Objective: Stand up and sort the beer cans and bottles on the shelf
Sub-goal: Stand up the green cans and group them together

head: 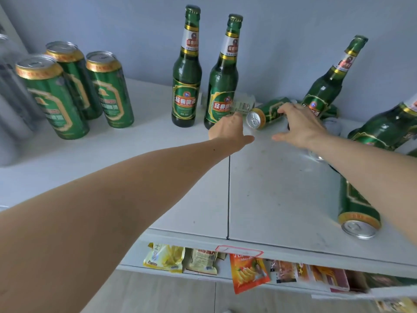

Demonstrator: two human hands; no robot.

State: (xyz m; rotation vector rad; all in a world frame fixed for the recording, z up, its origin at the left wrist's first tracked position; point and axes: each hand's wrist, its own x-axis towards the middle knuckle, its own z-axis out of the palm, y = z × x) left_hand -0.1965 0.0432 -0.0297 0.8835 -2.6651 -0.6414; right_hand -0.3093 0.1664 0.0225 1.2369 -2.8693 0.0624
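Observation:
On the white shelf top (270,188), three green beer cans (52,96) stand upright at the left. Two green beer bottles (186,86) stand upright in the middle. A green can (264,115) lies on its side behind my hands, silver end toward me. My left hand (228,131) reaches just left of it, fingers extended. My right hand (297,127) hovers over the can's right part with spread fingers; contact is unclear. A third bottle (327,86) leans at the back right. Another can (357,211) lies on its side at the right, under my right forearm.
A further green bottle (388,129) lies at the far right edge. Clear plastic-wrapped items (9,98) stand at the far left. A clear plastic bottle (242,102) lies behind the middle bottles. Snack packets (248,272) hang on the lower shelf below the front edge.

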